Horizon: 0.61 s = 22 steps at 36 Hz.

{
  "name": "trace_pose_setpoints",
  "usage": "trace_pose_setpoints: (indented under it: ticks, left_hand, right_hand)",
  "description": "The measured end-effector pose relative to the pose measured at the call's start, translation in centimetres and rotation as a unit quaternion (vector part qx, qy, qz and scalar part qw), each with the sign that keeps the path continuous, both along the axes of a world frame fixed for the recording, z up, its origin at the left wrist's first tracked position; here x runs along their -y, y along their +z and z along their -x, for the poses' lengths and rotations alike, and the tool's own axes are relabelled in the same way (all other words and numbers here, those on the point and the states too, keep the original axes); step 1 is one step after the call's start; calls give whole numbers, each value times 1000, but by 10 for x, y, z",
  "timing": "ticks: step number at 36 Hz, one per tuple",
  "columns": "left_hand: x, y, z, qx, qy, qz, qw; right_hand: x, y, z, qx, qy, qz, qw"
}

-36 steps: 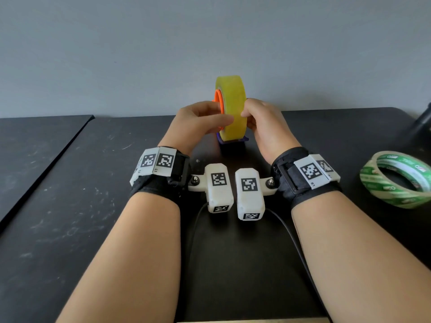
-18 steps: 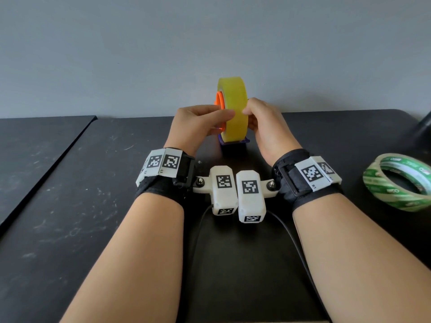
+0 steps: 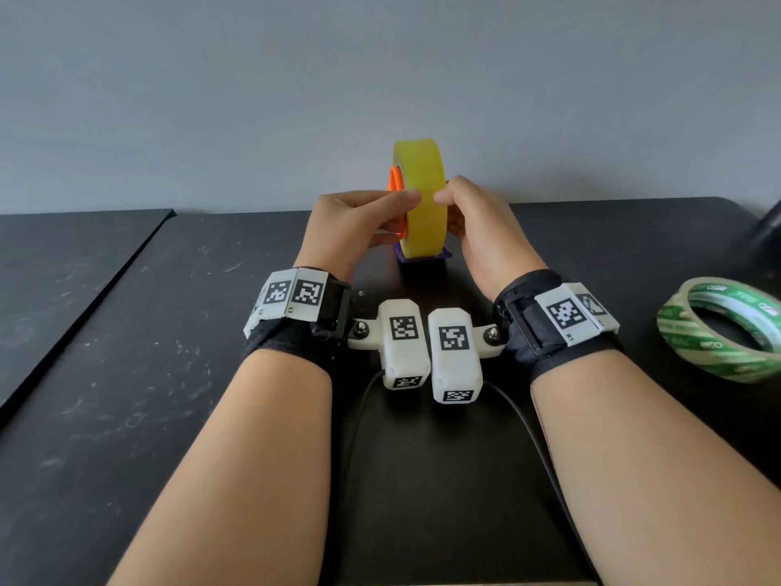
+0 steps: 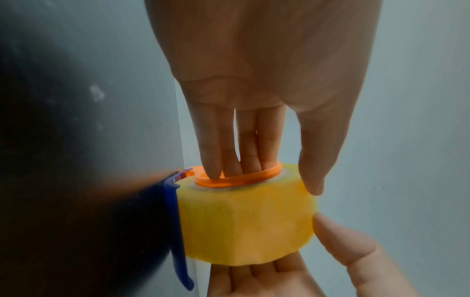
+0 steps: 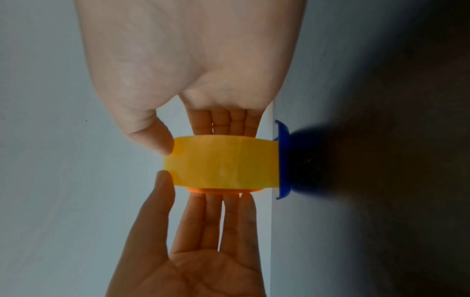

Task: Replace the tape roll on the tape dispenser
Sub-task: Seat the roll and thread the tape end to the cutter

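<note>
A yellow tape roll (image 3: 422,192) stands upright on an orange hub (image 3: 395,190) in the blue dispenser (image 3: 422,259) at the table's far middle. My left hand (image 3: 363,222) presses straight fingers (image 4: 211,150) into the orange hub (image 4: 241,178), and its thumb touches the roll's rim. My right hand (image 3: 469,222) lies flat against the opposite face of the roll (image 5: 223,162), its thumb (image 5: 152,138) on the rim. The roll (image 4: 244,221) sits squeezed between both hands. The blue frame (image 4: 175,221) mostly hides in shadow.
A green-and-white tape roll (image 3: 722,332) lies flat on the black table (image 3: 126,374) to the right. A dark object (image 3: 765,234) stands at the far right edge. A grey wall rises close behind the dispenser. A cable (image 3: 359,416) runs between my forearms.
My left thumb has crept slightly up the roll's rim. The roll, the dispenser and my right hand stay where they were.
</note>
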<state>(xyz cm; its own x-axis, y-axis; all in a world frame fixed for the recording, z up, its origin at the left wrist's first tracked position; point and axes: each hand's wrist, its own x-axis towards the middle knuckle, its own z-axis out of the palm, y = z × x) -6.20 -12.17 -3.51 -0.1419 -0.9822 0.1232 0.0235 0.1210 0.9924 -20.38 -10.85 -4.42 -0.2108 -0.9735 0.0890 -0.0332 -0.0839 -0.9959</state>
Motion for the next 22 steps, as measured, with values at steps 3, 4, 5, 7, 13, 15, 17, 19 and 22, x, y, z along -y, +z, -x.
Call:
trace_pose_setpoints:
  ticks: [3, 4, 5, 7, 13, 15, 17, 19, 22]
  left_hand:
    - [0, 1, 1, 2, 0, 1, 1000]
    - [0, 1, 1, 2, 1, 1, 1000]
    - [0, 1, 1, 2, 1, 1, 1000]
    - [-1, 1, 2, 1, 3, 4, 1000]
    - [1, -1, 1, 1, 4, 8, 1000]
    - [2, -2, 1, 4, 2, 7, 1000]
    - [3, -2, 0, 6, 0, 8, 1000]
    - [4, -3, 0, 9, -4, 9, 1000]
    - [3, -3, 1, 11, -11, 11, 1000]
  right_hand:
    - [-1, 2, 0, 8, 7, 0, 1000]
    - [-1, 2, 0, 11, 8, -3, 1000]
    - [-2, 3, 0, 12, 10, -6, 1000]
    - [-2, 3, 0, 6, 12, -5, 1000]
    - [-4, 2, 0, -10, 29, 30, 999]
    - [-4, 1, -1, -10, 25, 32, 999]
    - [-3, 1, -1, -7, 13, 27, 1000]
    - [-2, 1, -1, -3, -1, 14, 1000]
    - [-1, 1, 0, 9, -10, 7, 1000]
